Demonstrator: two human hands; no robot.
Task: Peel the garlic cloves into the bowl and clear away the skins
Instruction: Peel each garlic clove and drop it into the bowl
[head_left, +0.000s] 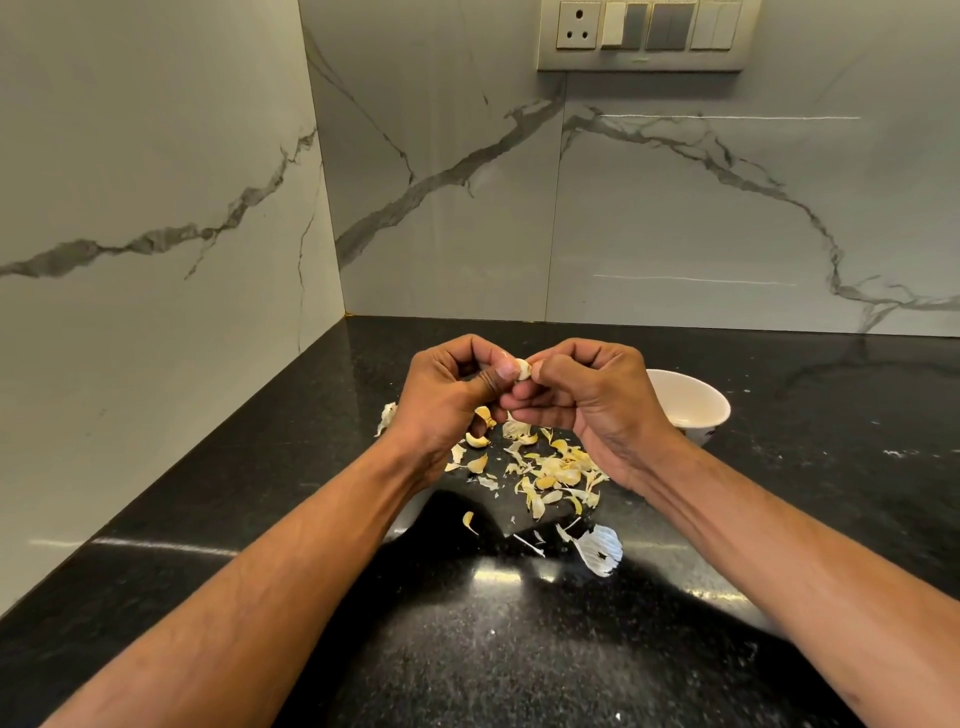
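Garlic clove (523, 370): one small pale piece, seen from the head view, held up above the table (779, 467) between both hands, just in front of the white bowl (691, 400). Left hand (447, 395): fingers curled, thumb pressed to the clove's near side, pinching it. Right hand (587, 400): fingers likewise curled, thumb and forefinger nipping the clove's other end. Handling, by judgement: very light, firm under its coat, smooth and inclined to slip once bare; the skin is paper-thin, dry and tears in flakes, so the hold belongs on the clove's two ends with a nail worked under the loose edge, not a squeeze across the middle. Skins (556, 467): a scatter of yellowish and white flakes on the dark table below the hands, spread toward the near edge, with one larger white papery piece (600, 551) lying apart, nearest the viewer. A few plumper curved pieces (478, 440) lie under the left hand; whether they are unpeeled cloves or husks cannot be told. Bowl: upright, to the right behind the right hand, contents hidden by the wrist. Skins are weightless and will drift; best gathered by sweeping, in my judgement.
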